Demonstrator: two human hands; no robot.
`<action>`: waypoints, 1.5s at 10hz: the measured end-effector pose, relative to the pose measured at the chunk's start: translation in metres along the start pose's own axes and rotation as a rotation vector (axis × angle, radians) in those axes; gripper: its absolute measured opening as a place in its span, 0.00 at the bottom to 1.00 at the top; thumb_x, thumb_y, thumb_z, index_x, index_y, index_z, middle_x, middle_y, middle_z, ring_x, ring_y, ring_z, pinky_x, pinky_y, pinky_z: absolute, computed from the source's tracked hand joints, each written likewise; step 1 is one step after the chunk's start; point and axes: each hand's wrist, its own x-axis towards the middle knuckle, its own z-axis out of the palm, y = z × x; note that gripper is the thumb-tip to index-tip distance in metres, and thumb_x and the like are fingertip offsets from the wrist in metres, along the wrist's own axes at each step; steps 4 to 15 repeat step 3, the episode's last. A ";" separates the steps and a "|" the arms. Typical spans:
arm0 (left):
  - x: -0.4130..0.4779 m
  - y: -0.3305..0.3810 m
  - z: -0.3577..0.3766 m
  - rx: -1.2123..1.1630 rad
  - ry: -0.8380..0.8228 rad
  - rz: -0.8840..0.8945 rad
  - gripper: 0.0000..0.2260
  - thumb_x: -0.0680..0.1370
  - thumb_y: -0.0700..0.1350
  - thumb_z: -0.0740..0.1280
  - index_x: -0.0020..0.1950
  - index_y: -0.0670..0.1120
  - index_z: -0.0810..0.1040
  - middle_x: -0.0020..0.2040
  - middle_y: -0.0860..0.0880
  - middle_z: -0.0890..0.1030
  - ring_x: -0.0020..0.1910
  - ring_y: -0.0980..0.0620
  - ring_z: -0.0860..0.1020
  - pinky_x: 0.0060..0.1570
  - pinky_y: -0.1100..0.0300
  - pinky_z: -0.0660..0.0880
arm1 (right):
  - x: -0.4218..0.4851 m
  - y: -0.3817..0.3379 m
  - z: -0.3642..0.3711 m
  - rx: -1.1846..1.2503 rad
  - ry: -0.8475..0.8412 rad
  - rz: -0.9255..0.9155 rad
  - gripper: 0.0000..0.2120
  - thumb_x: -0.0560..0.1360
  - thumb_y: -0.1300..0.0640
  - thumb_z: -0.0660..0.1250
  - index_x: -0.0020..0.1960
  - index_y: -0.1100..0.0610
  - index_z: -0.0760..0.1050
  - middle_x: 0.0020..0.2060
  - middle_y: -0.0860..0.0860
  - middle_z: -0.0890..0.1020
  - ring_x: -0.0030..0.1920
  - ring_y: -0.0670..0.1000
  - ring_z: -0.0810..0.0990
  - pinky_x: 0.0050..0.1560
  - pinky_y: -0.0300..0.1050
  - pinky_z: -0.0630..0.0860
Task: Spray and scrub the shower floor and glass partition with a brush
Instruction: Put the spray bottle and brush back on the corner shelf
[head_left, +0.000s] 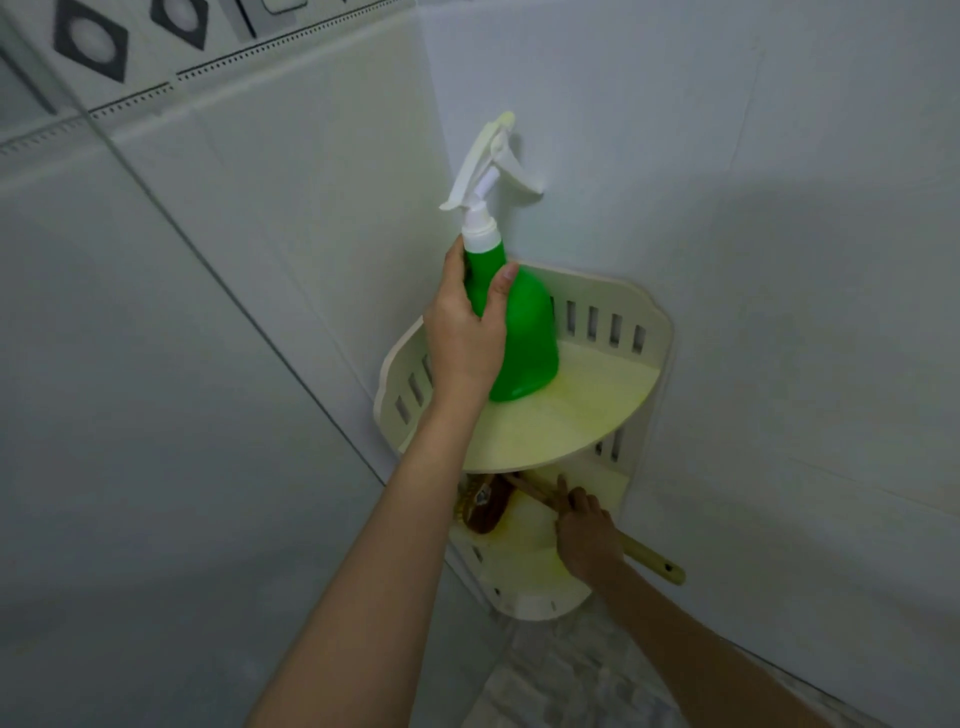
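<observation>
A green spray bottle (524, 338) with a white trigger head stands on the upper tier of a cream corner shelf (587, 415). My left hand (465, 327) grips the bottle's neck and shoulder, thumb on the right side. On the lower tier (519, 571) lies a brush (483, 501) with a brown bristle head and a yellowish handle (654, 564) that sticks out to the right. My right hand (587, 535) is curled around that handle, near its middle. The glass partition edge (104, 140) runs diagonally at the upper left.
White tiled walls meet in the corner behind the shelf. A band of patterned tiles (93, 47) crosses the upper left. A strip of mosaic shower floor (561, 680) shows below the shelf. The upper tier shelters the brush head from above.
</observation>
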 end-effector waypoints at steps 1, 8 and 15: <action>-0.003 0.010 -0.008 0.031 -0.057 -0.054 0.23 0.83 0.48 0.66 0.76 0.42 0.69 0.65 0.49 0.79 0.60 0.53 0.77 0.54 0.66 0.74 | -0.010 0.004 -0.013 0.035 -0.107 -0.008 0.33 0.82 0.51 0.53 0.79 0.57 0.38 0.72 0.56 0.62 0.69 0.58 0.65 0.68 0.54 0.65; -0.037 0.025 -0.032 0.031 -0.096 -0.189 0.24 0.85 0.51 0.60 0.79 0.43 0.65 0.76 0.46 0.71 0.72 0.54 0.69 0.72 0.59 0.65 | -0.054 0.015 -0.052 0.115 -0.072 -0.031 0.31 0.83 0.50 0.52 0.79 0.58 0.40 0.76 0.54 0.57 0.74 0.55 0.60 0.71 0.49 0.60; -0.037 0.025 -0.032 0.031 -0.096 -0.189 0.24 0.85 0.51 0.60 0.79 0.43 0.65 0.76 0.46 0.71 0.72 0.54 0.69 0.72 0.59 0.65 | -0.054 0.015 -0.052 0.115 -0.072 -0.031 0.31 0.83 0.50 0.52 0.79 0.58 0.40 0.76 0.54 0.57 0.74 0.55 0.60 0.71 0.49 0.60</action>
